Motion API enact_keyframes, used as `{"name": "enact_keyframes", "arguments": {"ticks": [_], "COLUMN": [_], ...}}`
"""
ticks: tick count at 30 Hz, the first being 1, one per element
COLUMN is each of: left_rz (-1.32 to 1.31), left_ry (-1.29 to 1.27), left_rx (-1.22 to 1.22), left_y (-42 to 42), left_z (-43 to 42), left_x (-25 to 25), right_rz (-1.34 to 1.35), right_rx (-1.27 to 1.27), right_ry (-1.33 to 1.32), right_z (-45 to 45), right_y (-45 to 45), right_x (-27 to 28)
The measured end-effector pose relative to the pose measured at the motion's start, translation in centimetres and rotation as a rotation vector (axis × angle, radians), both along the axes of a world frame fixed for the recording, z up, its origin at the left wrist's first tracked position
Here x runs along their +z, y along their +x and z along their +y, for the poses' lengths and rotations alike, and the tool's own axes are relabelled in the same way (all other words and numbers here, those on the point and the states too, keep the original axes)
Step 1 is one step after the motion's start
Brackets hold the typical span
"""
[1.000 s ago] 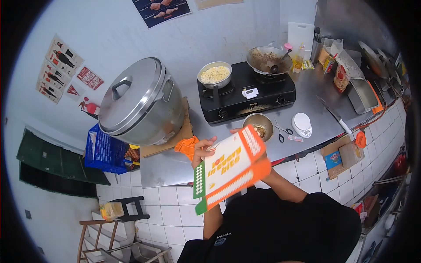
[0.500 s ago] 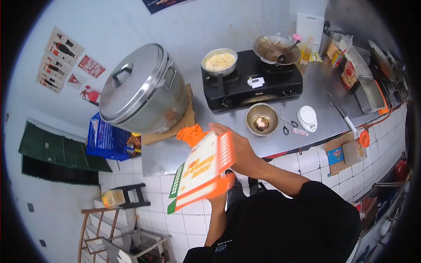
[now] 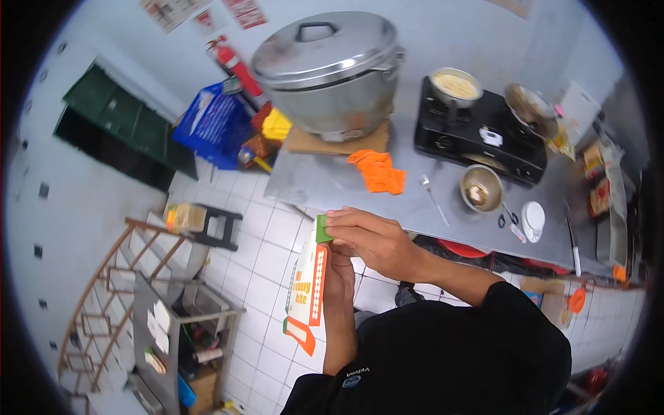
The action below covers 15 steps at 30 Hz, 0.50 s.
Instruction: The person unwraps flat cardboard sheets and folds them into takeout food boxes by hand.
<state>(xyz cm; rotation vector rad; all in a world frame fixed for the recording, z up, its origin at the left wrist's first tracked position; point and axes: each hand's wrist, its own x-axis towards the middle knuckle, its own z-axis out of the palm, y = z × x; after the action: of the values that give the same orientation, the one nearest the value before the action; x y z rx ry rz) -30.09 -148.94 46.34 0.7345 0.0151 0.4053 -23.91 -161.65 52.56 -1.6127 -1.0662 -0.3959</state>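
Observation:
Held up before my body is a folding paper food carton (image 3: 306,287), white with orange and green edges and yellow printed lettering. Its lower orange flap hangs out, so it is partly unfolded. My right hand (image 3: 373,242) pinches the green flap at the top, fingers pressed together there. From behind and below, my left hand (image 3: 339,273) grips the carton's side, most of its fingers hidden. Beyond my hands, an orange cloth (image 3: 378,171) lies crumpled on the steel table (image 3: 325,183), with a fork-like utensil (image 3: 434,199) to its right.
A large lidded pot (image 3: 328,90) stands on cardboard at the back. Right of it, a black gas stove (image 3: 443,131) bears a pot and a wok. Near the table edge are a metal bowl (image 3: 482,188), a white scale (image 3: 532,218) and a knife (image 3: 574,242).
My view has swung left. The carton has turned from lying broad side up to standing more upright and narrower, and my right hand has moved onto its green flap.

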Motion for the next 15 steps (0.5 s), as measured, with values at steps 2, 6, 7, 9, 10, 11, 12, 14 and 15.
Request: {"name": "enact_keyframes", "arguments": {"ticks": [2,6,7,9,10,11,12,14,15], "left_rz": [-0.004,0.005,0.005,-0.001,0.007,-0.001,0.004,0.013,0.01], "left_ry": [0.013,-0.002,0.027,0.045,0.057,0.066,0.068,0.072,0.064], "left_rx": [0.075,0.342,0.417,0.442,0.452,0.485,0.53,0.624,0.677], "left_y": [-2.5,-8.2,-9.7,-12.8,-14.7,-16.5,-18.1,-21.2,-22.6], "left_z": [3.1,9.6,11.1,14.7,16.5,18.4,20.2,23.0,24.2], "left_x": [0.5,1.3,1.6,1.1,0.6,-0.4,-1.1,-2.2,-2.5], "right_rz": [0.13,0.383,0.314,0.303,0.308,0.299,0.263,0.19,0.166], "right_rx": [0.089,0.244,0.268,0.31,0.328,0.361,0.387,0.443,0.475], "right_ry": [0.003,0.018,0.019,0.008,0.005,0.0,-0.014,-0.039,-0.052], "right_z": [3.3,11.8,13.9,18.0,19.9,21.7,23.5,26.7,28.1], "right_y": [-1.7,-6.2,-7.5,-10.7,-12.4,-13.7,-15.0,-17.6,-18.8], "right_x": [1.1,2.1,2.2,2.4,2.4,2.5,2.4,2.2,2.2]}}
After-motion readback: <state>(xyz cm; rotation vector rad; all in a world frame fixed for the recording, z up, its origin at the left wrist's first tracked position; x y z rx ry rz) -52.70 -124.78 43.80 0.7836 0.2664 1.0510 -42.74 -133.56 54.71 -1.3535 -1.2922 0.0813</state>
